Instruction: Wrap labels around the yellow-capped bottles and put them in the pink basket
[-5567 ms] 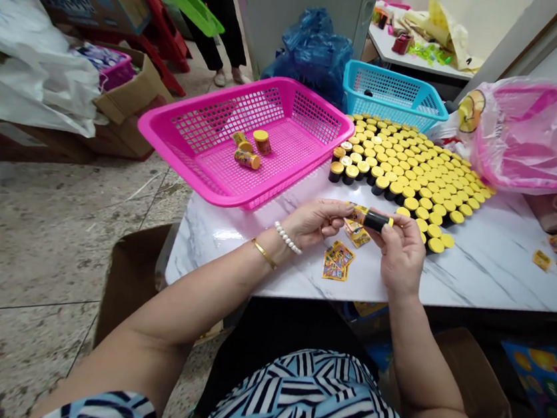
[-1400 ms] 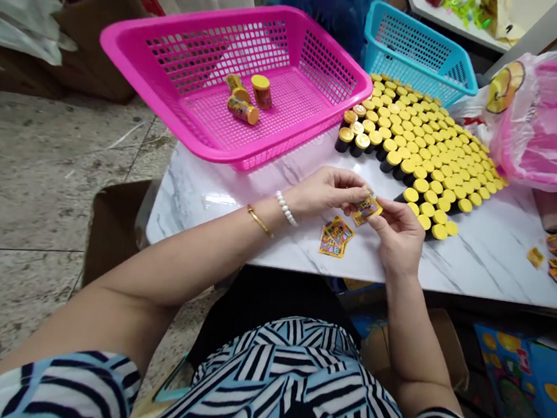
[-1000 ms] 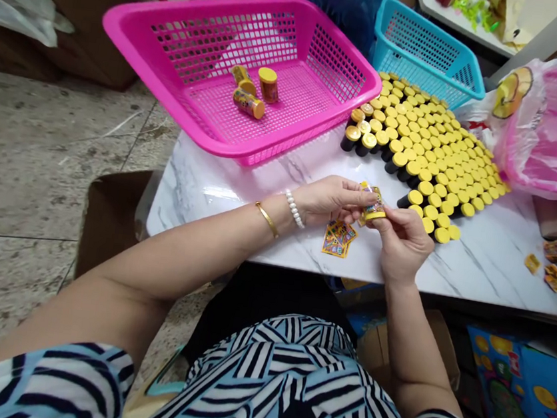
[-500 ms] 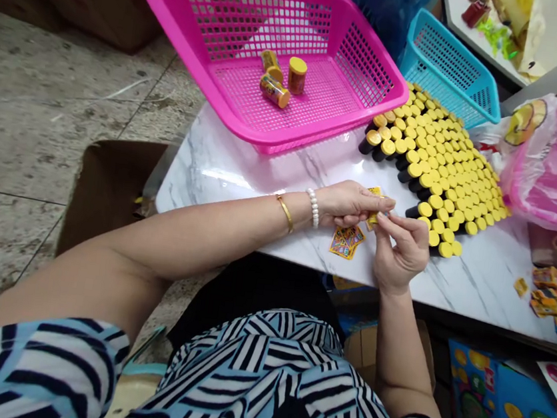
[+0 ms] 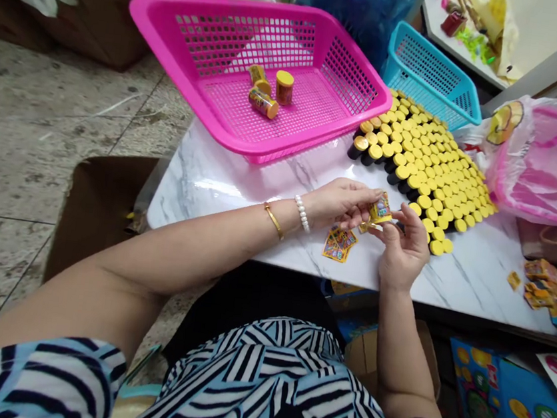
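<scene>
My left hand (image 5: 346, 205), with a white bead bracelet and a gold bangle, pinches a small yellow printed label (image 5: 380, 208) between thumb and fingers. My right hand (image 5: 405, 247) is at the label's right side, thumb and index fingertips at its lower edge. A small shiny yellow piece (image 5: 364, 227) shows between the hands; what it is cannot be made out. Just below my left hand, several similar labels (image 5: 339, 244) lie overlapping on the marble-patterned table (image 5: 283, 253). Right beyond my right hand stand many small dark jars with yellow lids (image 5: 433, 156), packed upright.
A pink basket (image 5: 260, 146) at the table's far left holds 3 labelled jars (image 5: 263, 102). Behind the jars are a blue basket (image 5: 435, 72) and a bag-lined pink bin (image 5: 548, 159). Small yellow packets (image 5: 541, 282) lie at the right. A cardboard box (image 5: 100, 209) is below left.
My hands have drawn slightly apart, and the label has turned up so its printed face shows. My right fingers have spread a little. The whole view has shifted slightly.
</scene>
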Tool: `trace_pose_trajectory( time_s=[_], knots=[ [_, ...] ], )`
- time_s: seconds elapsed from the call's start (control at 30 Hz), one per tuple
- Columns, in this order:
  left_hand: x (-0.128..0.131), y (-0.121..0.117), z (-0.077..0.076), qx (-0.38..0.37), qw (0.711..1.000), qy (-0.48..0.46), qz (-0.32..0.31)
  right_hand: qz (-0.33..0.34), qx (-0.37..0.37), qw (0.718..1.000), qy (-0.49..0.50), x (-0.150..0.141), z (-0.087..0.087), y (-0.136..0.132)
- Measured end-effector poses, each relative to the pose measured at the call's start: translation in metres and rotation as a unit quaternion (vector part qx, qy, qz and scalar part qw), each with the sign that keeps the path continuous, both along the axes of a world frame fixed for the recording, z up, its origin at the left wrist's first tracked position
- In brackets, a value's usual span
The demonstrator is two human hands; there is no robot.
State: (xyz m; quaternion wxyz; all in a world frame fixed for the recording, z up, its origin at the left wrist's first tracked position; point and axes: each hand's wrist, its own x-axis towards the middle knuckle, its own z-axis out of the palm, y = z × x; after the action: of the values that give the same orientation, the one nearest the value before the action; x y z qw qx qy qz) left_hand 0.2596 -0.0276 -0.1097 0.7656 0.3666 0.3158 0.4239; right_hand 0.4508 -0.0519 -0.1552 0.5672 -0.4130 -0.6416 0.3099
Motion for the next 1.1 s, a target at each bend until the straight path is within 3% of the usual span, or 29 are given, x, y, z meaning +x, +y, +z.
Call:
trace_pose_trajectory(
  time_s=[0.2,0.37,0.53,0.67,0.8,0.9,1.0,1.1],
  knots=[
    [0.000,0.002,-0.011,-0.020,0.996,-0.024,-0.083,0.003,0.057,0.997,-0.049,0.001,0.003,0.000],
    [0.001,0.003,-0.017,-0.032,0.994,0.036,-0.099,0.027,0.043,0.995,-0.080,0.001,0.000,0.000],
    [-0.002,0.004,-0.013,0.068,0.992,0.096,-0.051,0.051,-0.003,0.999,-0.003,-0.007,-0.001,0.001],
    [-0.010,0.010,-0.014,0.117,0.983,0.130,-0.061,0.013,0.026,0.999,-0.041,-0.012,0.005,0.001],
    [-0.016,0.014,-0.009,0.117,0.990,0.083,-0.011,0.020,0.063,0.996,-0.053,-0.011,0.024,0.013],
    [-0.017,0.017,-0.005,0.039,0.996,0.019,0.072,-0.008,0.090,0.995,-0.048,-0.022,0.053,0.041],
    [-0.015,0.019,-0.008,-0.017,0.992,0.041,0.122,0.002,0.124,0.988,-0.087,-0.054,0.083,0.077],
    [-0.013,0.020,-0.014,0.015,0.986,0.098,0.130,0.086,0.127,0.982,-0.112,-0.098,0.092,0.104]
  ],
)
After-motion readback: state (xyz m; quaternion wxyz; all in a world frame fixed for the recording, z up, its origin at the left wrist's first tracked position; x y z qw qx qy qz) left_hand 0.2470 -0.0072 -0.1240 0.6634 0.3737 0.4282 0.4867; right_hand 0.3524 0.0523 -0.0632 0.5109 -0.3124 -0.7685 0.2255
